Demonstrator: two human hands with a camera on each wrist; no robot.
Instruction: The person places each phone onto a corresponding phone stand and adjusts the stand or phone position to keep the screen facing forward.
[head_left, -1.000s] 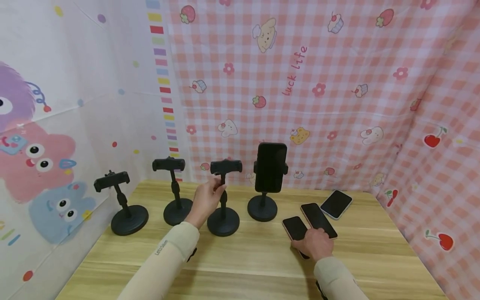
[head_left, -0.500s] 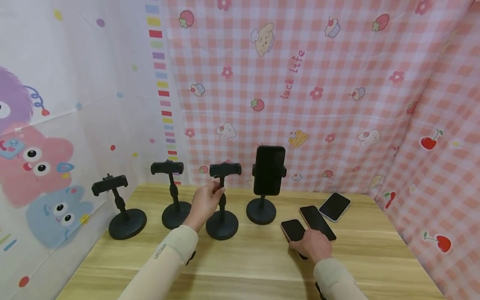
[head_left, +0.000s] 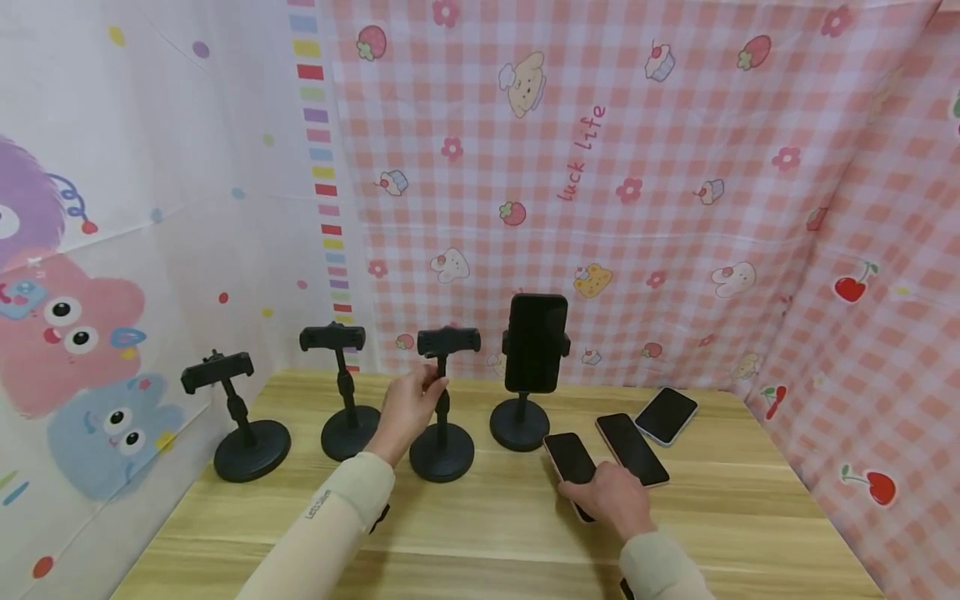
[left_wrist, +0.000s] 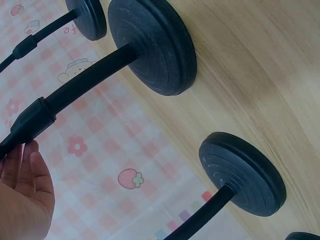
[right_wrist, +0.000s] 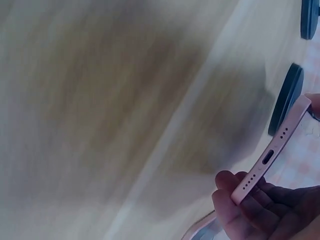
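My left hand (head_left: pixel 411 408) pinches the upright pole of a black phone stand (head_left: pixel 442 458), just under its clamp, which holds no phone. The stand's round base sits on the table, and the left wrist view shows my fingers around its pole (left_wrist: pixel 90 82). My right hand (head_left: pixel 615 497) grips a smartphone (head_left: pixel 572 457) by its long sides, screen up. Seen from the right wrist, this smartphone (right_wrist: pixel 270 156) has a pink edge with a charging port and is raised off the wood. Part of its lower end is hidden behind my hand in the head view.
Right of the gripped stand, another stand (head_left: pixel 519 425) bears an upright black phone (head_left: pixel 537 343). Two stands (head_left: pixel 252 452) with bare clamps are at the left. Two more phones lie on the table (head_left: pixel 480 542), one pink-edged (head_left: pixel 632 450), one light-edged (head_left: pixel 667 415). Patterned curtains (head_left: pixel 420 225) hang behind.
My right hand has lifted the pink-edged smartphone from the table and moved it left, away from the phone beside it. My left hand keeps its place on the stand's pole.
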